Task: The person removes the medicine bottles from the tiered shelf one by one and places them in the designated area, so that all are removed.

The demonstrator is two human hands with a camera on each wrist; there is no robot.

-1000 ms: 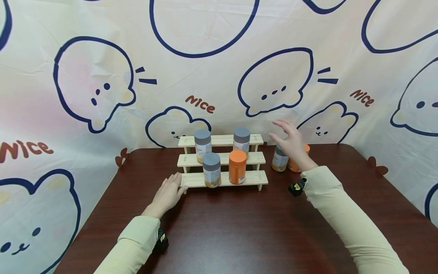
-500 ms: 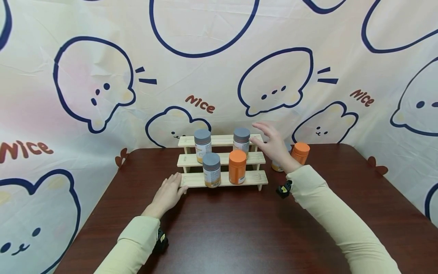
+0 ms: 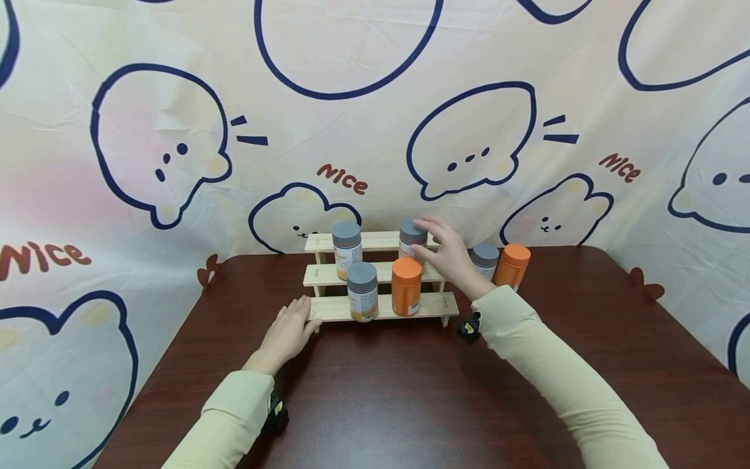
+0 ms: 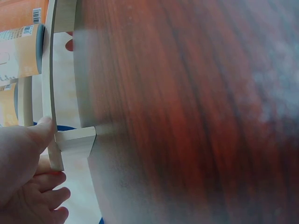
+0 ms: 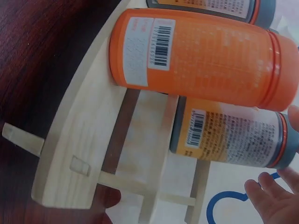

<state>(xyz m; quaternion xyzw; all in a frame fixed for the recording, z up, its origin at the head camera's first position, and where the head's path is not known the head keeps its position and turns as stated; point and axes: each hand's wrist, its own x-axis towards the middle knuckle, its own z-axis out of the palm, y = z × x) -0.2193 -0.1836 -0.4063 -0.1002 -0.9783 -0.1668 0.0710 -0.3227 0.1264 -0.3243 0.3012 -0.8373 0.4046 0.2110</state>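
Note:
A three-step wooden display stand (image 3: pixel 436 303) holds several supplement jars. My left hand (image 3: pixel 284 335) grips the left end of its lowest step, thumb (image 4: pixel 43 133) along the front edge and fingers (image 4: pixel 51 181) around the end. My right hand (image 3: pixel 452 257) is at the grey-lidded jar (image 5: pixel 233 135) at the right of the middle step. Its fingers and thumb stand on either side of the lid, spread and only lightly bent. Another grey-lidded jar (image 3: pixel 347 247) stands at the left of the middle step. On the lowest step are a grey-lidded jar (image 3: pixel 362 293) and an orange jar (image 3: pixel 406 286).
Right of the stand, a grey-lidded jar (image 3: pixel 485 259) and an orange jar (image 3: pixel 512 266) stand side by side on the dark wooden table (image 3: pixel 375 397). A cartoon-printed cloth (image 3: pixel 375 143) hangs behind the table.
My right hand has moved left from above the two jars on the table to the lid of the right-hand jar on the middle step. My left hand stays on the stand.

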